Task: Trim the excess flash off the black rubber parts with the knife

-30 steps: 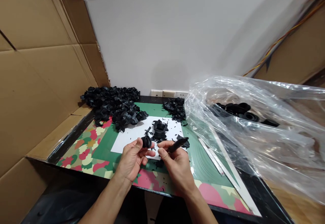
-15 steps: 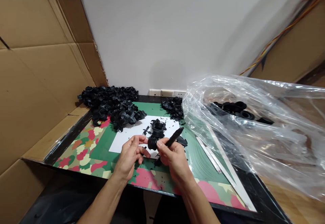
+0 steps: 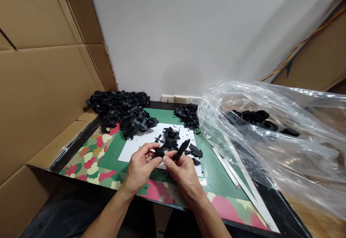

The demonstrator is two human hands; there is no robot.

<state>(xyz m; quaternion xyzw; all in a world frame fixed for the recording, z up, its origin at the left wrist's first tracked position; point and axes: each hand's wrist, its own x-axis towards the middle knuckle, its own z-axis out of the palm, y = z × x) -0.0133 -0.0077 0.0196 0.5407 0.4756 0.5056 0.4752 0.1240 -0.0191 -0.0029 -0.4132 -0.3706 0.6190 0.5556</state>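
Note:
My left hand is closed on a small black ribbed rubber bellows, pinching it between thumb and fingers. My right hand grips a dark pen-shaped tool that points up and to the right. Its thumb tip also touches the lower right of the bellows. Just beyond the hands, more black ribbed pieces with ragged edges lie on a white sheet. Black scraps are scattered to the right of the tool. The tool's lower end is hidden by my right hand.
A big heap of black ribbed rubber pieces is at the back left, beside a cardboard wall. A smaller scrap pile sits at the back. Clear plastic bag with black rings covers the right; white strips lie before it.
My left hand has closed round the bellows, which was held in my right fingertips. The bellows has moved slightly left and turned. The tool stays in my right hand.

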